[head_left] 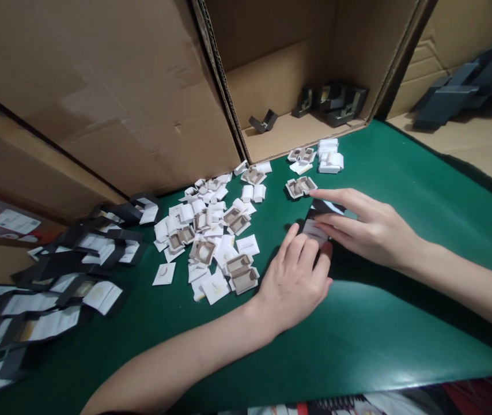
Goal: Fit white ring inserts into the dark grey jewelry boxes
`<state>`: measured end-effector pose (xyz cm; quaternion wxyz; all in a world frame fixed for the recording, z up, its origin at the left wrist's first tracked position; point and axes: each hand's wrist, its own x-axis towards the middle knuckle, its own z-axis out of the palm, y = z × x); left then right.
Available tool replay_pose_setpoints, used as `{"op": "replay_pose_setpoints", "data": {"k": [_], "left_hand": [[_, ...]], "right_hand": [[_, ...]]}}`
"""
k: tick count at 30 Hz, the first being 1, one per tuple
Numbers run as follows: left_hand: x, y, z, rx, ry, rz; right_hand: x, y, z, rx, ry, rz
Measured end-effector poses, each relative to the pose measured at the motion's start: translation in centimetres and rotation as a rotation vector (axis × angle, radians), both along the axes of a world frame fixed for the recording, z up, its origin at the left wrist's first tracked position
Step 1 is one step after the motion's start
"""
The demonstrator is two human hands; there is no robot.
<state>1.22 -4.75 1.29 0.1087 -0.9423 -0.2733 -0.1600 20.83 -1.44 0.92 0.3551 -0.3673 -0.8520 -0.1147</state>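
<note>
1. The small dark box point(321, 222) is mostly covered by the left hand point(295, 282) and the right hand point(369, 227); only its top and a pale face show.
2. Both forearms are cut off by the picture's edges.
3. The flat black sleeves point(34, 311) run off the left edge.
4. Print on the white cards point(211, 230) is too small to read.
5. The dark pieces point(335, 104) inside the cardboard box point(272, 75) are too dim to make out.
</note>
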Motion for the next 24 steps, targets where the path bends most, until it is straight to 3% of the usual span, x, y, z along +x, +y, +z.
{"op": "replay_pose_setpoints", "data": {"k": [6,15,24], "left_hand": [[-0.3,0.7,-0.1,-0.065,0.053,-0.101],[-0.3,1.6,0.9,-0.055,0.136,-0.193],[0.2,0.2,-0.1,-0.045,0.065,-0.107]], "right_hand": [[-0.1,0.0,-0.3,0.014,0.028,0.019],[-0.1,0.5,-0.5,0.075,0.002,0.007],[-0.3,1.1,-0.5,0.118,-0.082,-0.03]]}}
